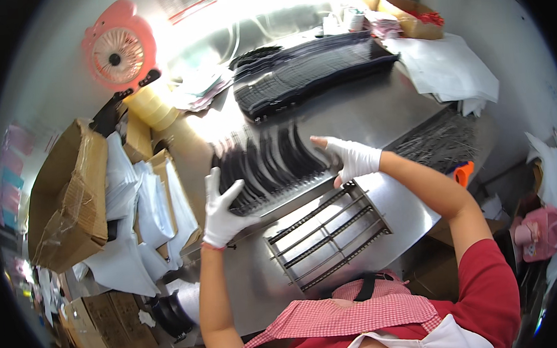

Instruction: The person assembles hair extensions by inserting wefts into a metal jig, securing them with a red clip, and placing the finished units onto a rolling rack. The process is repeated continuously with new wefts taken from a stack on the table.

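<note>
Centre: the row of curved black strips (269,159) fills the gap between left hand (225,211) and right hand (356,160).
Above centre: a lane of bare steel table (376,106) runs toward the upper right, bounded above by the long black stack (314,74).
Below centre: the metal rack (330,238) blocks the middle; bare steel shows on both sides.
Left: white sheets (151,206) and an open carton (69,204) wall off passage.
Right: a dark heap of thin strips (437,142) lies beyond the right forearm.
</note>
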`<state>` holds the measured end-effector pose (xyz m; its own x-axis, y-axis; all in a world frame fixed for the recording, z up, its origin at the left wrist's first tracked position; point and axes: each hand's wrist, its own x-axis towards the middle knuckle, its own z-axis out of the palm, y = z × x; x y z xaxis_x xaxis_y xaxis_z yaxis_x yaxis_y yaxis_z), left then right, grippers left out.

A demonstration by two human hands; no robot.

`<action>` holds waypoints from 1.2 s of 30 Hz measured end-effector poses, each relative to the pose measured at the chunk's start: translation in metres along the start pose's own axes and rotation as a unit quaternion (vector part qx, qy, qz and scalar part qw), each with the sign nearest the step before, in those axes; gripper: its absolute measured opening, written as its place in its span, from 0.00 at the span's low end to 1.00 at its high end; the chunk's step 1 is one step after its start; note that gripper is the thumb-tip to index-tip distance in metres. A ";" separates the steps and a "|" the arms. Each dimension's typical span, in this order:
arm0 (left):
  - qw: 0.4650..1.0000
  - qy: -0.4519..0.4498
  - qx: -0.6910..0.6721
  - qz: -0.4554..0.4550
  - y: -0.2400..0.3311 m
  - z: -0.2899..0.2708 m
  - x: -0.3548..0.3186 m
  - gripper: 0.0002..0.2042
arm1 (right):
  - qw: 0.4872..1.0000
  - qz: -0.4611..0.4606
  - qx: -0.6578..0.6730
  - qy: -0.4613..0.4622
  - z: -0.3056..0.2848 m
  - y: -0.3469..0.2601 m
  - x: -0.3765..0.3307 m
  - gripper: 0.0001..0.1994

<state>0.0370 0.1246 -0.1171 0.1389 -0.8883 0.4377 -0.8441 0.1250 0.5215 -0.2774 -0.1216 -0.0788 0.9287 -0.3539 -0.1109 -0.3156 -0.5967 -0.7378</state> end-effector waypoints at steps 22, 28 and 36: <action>0.986 0.154 -0.030 -0.058 -0.118 0.068 0.153 0.27 | 0.974 -0.063 0.025 0.214 0.108 -0.019 0.118 0.54; 0.998 0.057 -0.008 -0.012 -0.133 0.065 0.173 0.29 | 0.960 -0.223 -0.153 -0.078 0.109 0.010 -0.031 0.39; 0.986 0.164 -0.038 -0.012 -0.093 0.075 0.188 0.48 | 0.961 -0.138 -0.228 -0.079 0.154 0.018 -0.076 0.17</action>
<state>0.1026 -0.0871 -0.1381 0.3298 -0.7019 0.6314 -0.7993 0.1483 0.5824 -0.3232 0.0056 -0.1862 0.9959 -0.0441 -0.0794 -0.0717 -0.9183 -0.3894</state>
